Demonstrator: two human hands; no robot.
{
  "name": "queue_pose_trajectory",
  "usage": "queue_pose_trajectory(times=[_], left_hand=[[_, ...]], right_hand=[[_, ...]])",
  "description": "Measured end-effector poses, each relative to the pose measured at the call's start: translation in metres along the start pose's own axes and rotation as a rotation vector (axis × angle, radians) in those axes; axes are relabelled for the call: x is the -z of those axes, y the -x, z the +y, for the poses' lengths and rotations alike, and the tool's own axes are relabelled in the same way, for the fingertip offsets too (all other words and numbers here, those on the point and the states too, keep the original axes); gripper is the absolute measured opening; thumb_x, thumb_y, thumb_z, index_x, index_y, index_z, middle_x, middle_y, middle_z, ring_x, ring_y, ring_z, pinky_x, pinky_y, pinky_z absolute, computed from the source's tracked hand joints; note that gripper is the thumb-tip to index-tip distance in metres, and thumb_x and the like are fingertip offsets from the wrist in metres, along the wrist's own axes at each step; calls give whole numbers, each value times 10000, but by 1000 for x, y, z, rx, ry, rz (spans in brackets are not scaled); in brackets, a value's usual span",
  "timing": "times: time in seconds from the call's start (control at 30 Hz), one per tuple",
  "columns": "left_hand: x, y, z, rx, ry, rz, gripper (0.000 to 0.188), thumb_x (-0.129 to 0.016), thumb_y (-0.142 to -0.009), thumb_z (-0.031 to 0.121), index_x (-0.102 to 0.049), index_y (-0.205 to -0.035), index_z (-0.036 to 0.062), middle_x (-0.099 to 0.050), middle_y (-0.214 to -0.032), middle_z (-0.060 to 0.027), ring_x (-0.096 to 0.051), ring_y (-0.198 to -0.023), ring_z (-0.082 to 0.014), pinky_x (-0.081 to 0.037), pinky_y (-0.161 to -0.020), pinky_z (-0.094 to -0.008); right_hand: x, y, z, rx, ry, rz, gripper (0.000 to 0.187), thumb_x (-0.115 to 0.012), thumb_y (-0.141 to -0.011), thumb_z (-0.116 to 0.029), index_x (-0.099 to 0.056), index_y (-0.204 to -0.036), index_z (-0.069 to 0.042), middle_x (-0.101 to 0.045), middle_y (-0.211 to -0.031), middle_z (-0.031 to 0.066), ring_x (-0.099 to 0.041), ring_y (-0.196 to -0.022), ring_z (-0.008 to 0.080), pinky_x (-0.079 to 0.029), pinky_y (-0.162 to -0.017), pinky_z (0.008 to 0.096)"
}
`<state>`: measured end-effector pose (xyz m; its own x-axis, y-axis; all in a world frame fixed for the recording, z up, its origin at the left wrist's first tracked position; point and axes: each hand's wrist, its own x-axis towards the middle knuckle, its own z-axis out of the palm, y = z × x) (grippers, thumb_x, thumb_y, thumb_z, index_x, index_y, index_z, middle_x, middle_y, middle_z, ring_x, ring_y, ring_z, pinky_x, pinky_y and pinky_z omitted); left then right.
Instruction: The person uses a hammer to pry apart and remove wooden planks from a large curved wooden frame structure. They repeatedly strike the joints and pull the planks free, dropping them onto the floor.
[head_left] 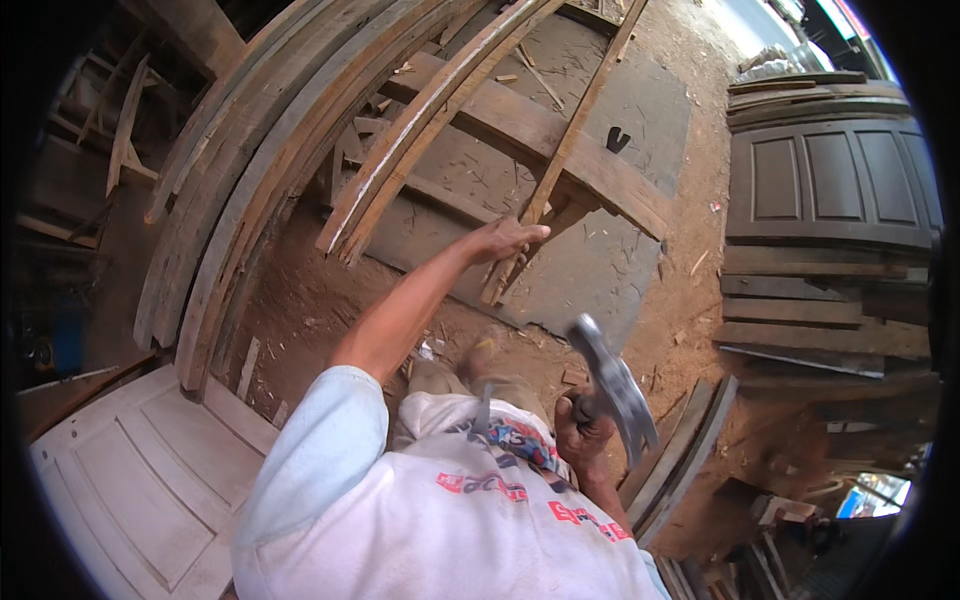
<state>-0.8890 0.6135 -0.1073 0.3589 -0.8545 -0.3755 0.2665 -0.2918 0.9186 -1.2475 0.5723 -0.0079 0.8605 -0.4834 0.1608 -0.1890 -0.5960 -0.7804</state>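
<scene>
Left grip (505,241) around wooden strip (572,138), hammer (618,388) in right grip (586,437)

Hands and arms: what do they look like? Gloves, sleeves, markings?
Left hand and right hand: bare, no gloves visible. Left arm: short, loose, pale-blue sleeve, bare forearm. Right sleeve mostly hidden. Whitish shirt front carries red print.

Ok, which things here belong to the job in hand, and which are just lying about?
In use:
- claw hammer, in the right hand
- narrow wooden strip, gripped by the left hand
- probably the wide plank it crosses

Apparently lying about:
- dark panelled door
- pale panelled door
- black V-shaped object
</scene>
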Motion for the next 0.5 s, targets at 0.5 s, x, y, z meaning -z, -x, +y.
queue_pose_trajectory(times=[0.5], left_hand=[[5,3,5,43,-102,-61,891,-575,-941,679,-565,-1293,-139,-659,-1094,-202,-639,-913,-268,-541,-845,-435]], right_hand=[[-9,-13,-58,52,-351,191,28,-585,-966,-61,-571,-944,-52,-602,-691,77,-579,-673,118,-481,-601,305]])
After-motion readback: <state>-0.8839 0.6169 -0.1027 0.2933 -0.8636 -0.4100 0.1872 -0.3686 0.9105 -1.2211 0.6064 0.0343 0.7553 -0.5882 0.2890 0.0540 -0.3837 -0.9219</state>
